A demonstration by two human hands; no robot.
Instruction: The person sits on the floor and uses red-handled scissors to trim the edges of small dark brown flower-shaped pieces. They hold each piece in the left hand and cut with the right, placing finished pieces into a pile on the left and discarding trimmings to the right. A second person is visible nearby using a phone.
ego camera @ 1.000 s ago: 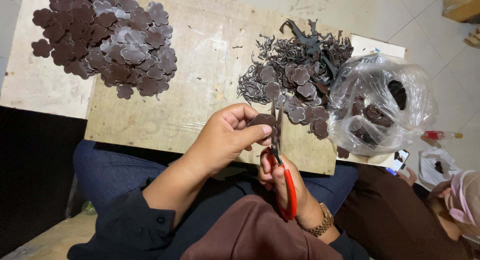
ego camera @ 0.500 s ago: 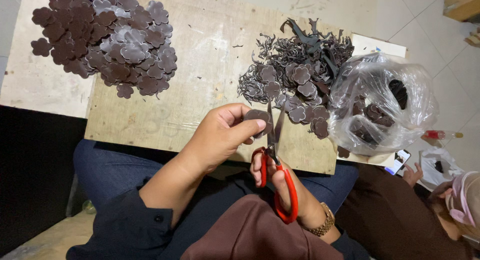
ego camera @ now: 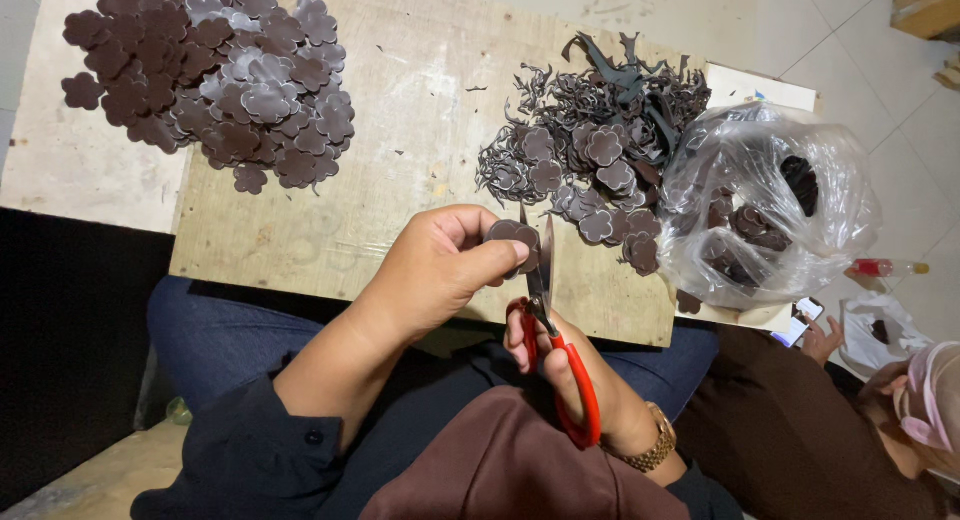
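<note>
The left hand (ego camera: 435,265) pinches a brown flower piece (ego camera: 512,236) between thumb and fingers above the wooden board's (ego camera: 400,130) near edge. The right hand (ego camera: 580,380) grips red-handled scissors (ego camera: 548,330), blades upright against the piece. 2 piles of pieces (ego camera: 215,80) and scraps (ego camera: 600,130) lie beyond, beside a plastic bag (ego camera: 765,205).

This is looking like a small craft workshop run on a tiled floor (ego camera: 860,70): a bare plywood bench (ego camera: 400,150) is carrying a heap of dark brown flower-shaped cutouts (ego camera: 210,80), a tangle of trimmed offcuts (ego camera: 610,90) and a clear plastic bag (ego camera: 770,200) of more pieces, while red-handled scissors (ego camera: 560,360) are cutting by hand.
</note>
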